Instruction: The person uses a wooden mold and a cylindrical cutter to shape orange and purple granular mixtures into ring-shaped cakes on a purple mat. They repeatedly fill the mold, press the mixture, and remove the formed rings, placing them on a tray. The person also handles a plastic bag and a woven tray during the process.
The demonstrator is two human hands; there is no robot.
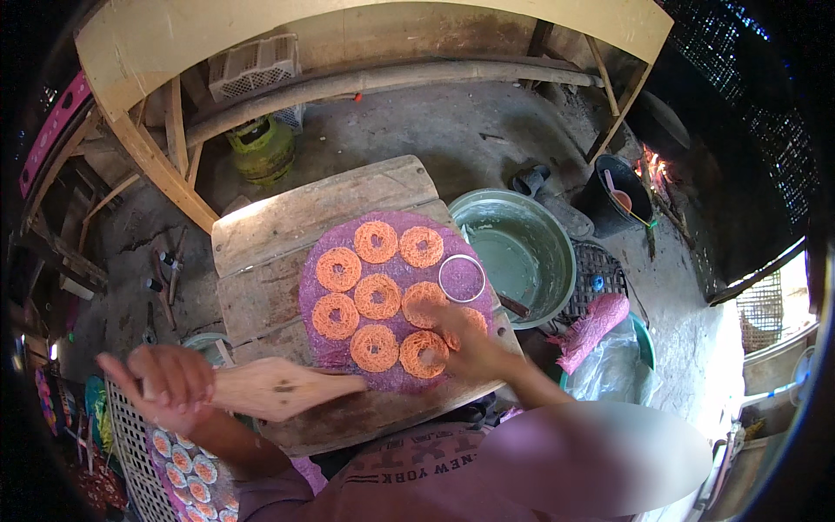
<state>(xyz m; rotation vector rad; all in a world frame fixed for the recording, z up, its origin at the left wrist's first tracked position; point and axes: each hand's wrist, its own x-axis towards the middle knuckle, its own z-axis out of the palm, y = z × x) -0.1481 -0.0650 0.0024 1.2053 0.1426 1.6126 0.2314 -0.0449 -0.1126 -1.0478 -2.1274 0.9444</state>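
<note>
My left hand (174, 383) grips the handle of a flat wooden paddle (278, 388), its blade reaching over the near-left edge of a round purple sheet (391, 300). Several orange rings of thin tangled strands (377, 297) lie on the sheet. My right hand (470, 348), somewhat blurred, is over the rings on the sheet's right side, with fingers stretched forward. It partly covers an orange ring (424, 300); whether it touches the ring, I cannot tell. Just beyond the fingers, a thin round hoop (462, 278) lies on the sheet.
The sheet rests on a low wooden table (261, 304). Right of it stand a green basin (513, 252), a dark bucket (619, 196) and a pink cloth (593, 331). A fire (654, 167) burns beyond. More rings (187, 470) fill a woven tray (139, 461) at lower left.
</note>
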